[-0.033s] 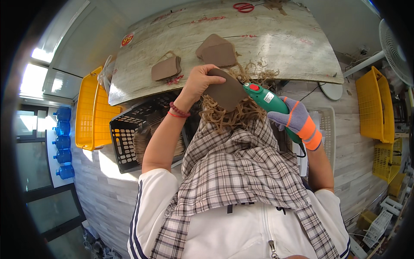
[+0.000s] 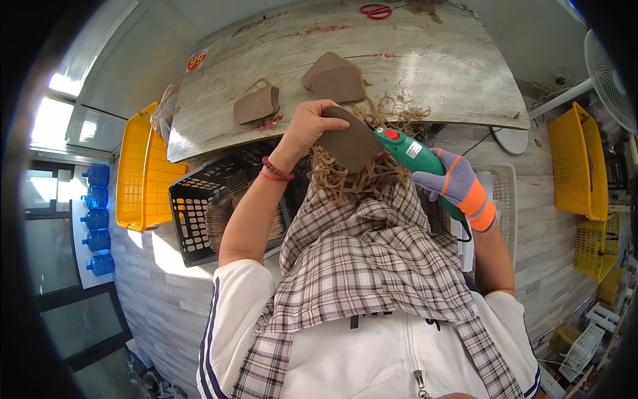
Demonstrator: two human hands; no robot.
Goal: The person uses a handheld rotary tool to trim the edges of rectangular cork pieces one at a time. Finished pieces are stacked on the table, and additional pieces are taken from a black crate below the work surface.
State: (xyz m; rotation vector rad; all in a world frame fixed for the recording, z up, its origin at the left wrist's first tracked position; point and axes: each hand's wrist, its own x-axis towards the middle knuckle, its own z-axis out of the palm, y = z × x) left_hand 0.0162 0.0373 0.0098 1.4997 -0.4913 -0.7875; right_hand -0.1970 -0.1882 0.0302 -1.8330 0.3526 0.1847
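Note:
My bare left hand (image 2: 312,126) is closed on a flat brown sheet piece (image 2: 349,143) with rounded corners, thumb on top and fingers beneath. In my gloved right hand (image 2: 452,183) is a green corded power tool (image 2: 405,147) with a red switch. Its dark tip meets the piece's right edge, or lies very close to it. Curly brown offcut strips (image 2: 339,176) heap under the piece on my plaid apron (image 2: 365,246), and more hang at the table edge. Similar brown pieces (image 2: 335,83) lie stacked on the table ahead, with a smaller stack (image 2: 256,106) to their left.
The worn wooden table (image 2: 266,50) spans the front, red scissors (image 2: 376,11) at its far edge. A black crate (image 2: 189,229) of brown pieces stands at my left, beside a yellow crate (image 2: 136,193). Another yellow crate (image 2: 578,163) and a fan (image 2: 608,80) stand right, near a pale bin (image 2: 508,199).

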